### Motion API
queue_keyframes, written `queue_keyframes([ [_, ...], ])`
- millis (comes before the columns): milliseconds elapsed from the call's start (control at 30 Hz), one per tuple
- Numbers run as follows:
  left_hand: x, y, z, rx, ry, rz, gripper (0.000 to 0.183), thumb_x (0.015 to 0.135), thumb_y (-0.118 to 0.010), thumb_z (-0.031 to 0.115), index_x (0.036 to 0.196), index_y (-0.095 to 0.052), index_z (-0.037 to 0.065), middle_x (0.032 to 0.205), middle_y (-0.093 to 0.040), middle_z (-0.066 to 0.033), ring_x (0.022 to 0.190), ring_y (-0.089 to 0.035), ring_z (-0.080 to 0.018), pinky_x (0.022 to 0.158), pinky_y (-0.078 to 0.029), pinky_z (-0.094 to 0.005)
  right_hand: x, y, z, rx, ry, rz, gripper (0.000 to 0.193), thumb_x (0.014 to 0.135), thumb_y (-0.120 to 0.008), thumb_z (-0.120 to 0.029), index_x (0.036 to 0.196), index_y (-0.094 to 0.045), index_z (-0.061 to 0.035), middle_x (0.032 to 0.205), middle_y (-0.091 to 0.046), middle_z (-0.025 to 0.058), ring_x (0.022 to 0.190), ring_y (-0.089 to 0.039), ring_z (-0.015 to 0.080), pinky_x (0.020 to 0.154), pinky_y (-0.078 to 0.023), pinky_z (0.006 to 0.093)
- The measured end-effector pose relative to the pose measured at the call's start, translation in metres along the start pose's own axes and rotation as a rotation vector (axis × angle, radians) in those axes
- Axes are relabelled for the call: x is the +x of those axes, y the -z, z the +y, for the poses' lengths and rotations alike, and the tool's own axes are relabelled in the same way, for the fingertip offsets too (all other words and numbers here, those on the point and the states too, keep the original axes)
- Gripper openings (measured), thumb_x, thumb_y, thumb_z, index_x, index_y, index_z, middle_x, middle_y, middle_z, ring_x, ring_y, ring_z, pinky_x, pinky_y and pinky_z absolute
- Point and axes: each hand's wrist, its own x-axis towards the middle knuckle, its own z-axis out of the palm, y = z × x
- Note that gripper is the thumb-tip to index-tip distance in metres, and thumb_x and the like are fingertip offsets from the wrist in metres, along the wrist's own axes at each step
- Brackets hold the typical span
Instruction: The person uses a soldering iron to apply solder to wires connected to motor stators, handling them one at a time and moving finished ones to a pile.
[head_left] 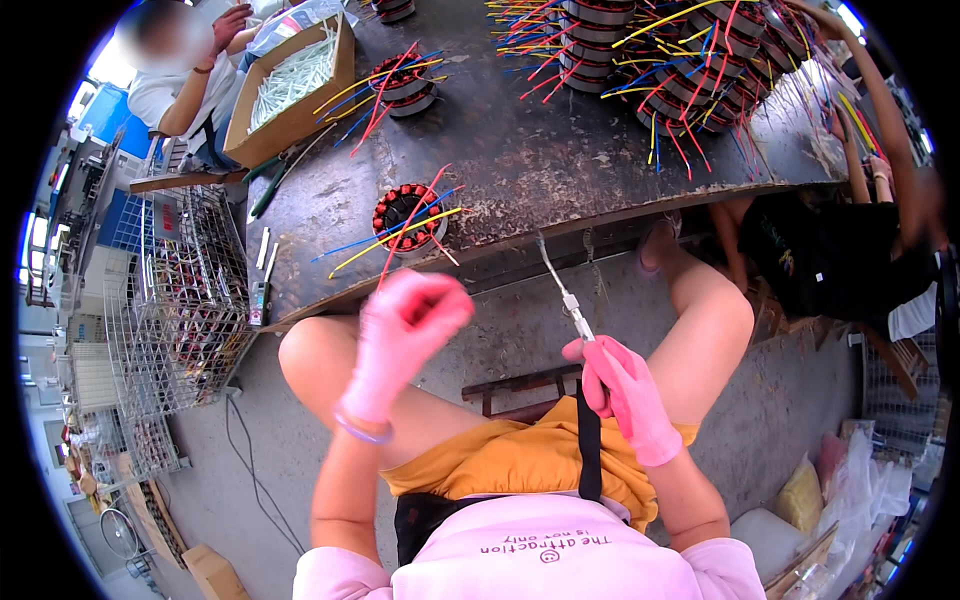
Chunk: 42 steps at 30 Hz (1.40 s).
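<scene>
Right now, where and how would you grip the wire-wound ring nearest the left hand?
I'd span the outer wall of the ring, coming from above on the person's side. It lies flat on the table, its near side faces the left hand, and red, blue and yellow leads cross its top, so a centre grab would probably snag them.

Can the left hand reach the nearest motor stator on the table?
Probably yes: the left hand is just short of the motor stator, with seemingly only its loose coloured wires between.
</scene>
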Motion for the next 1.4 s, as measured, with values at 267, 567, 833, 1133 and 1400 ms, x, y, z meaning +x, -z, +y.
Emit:
queue_keyframes([
  [267,0.087,0.058,0.006,0.818,-0.280,-0.137,0.086,0.069,-0.084,0.028,0.143,-0.046,0.004,0.151,-0.038,-0.0235,0.139,-0.037,-0.0402,0.113,-0.034,-0.0444,0.005,-0.006,0.009,-0.046,-0.022,-0.058,0.035,0.103,-0.049,-0.031,0.109,-0.060,0.0019,0.057,-0.044,-0.0031,0.049,-0.033,0.0039,0.047,-0.024,0.0206],
  [567,0.089,0.034,-0.006,0.974,-0.278,-0.010,0.100,0.068,-0.084,0.045,0.145,-0.040,-0.001,0.147,-0.040,-0.0260,0.135,-0.038,-0.0436,0.112,-0.034,-0.0456,0.009,-0.010,-0.001,-0.038,-0.077,0.032,0.035,0.101,-0.054,-0.033,0.108,-0.062,0.0005,0.060,-0.045,-0.0045,0.053,-0.034,0.0031,0.047,-0.025,0.0207],
  [833,0.090,0.069,-0.001,0.836,-0.231,-0.160,0.095,0.065,-0.086,0.023,0.145,-0.041,0.001,0.148,-0.041,-0.0216,0.137,-0.040,-0.0378,0.113,-0.036,-0.0412,0.009,-0.023,0.002,-0.115,-0.128,-0.001,0.035,0.101,-0.052,-0.033,0.110,-0.061,-0.0001,0.058,-0.044,-0.0049,0.052,-0.034,0.0030,0.049,-0.026,0.0198],
  [1133,0.094,0.095,0.001,0.643,-0.299,-0.303,0.092,0.063,-0.085,0.013,0.144,-0.044,0.006,0.148,-0.044,-0.0164,0.133,-0.047,-0.0332,0.107,-0.042,-0.0380,0.013,-0.026,0.010,-0.147,-0.162,-0.030,0.033,0.101,-0.051,-0.030,0.111,-0.061,-0.0010,0.062,-0.047,-0.0037,0.055,-0.037,0.0034,0.050,-0.028,0.0208],
  [1400,0.091,0.060,0.007,0.930,-0.265,-0.081,0.089,0.059,-0.088,0.028,0.136,-0.051,0.002,0.130,-0.055,-0.0167,0.117,-0.056,-0.0365,0.098,-0.047,-0.0411,0.017,-0.025,0.018,-0.154,-0.160,-0.034,0.034,0.101,-0.050,-0.031,0.110,-0.061,-0.0011,0.061,-0.046,-0.0025,0.054,-0.037,0.0043,0.050,-0.029,0.0215],
])
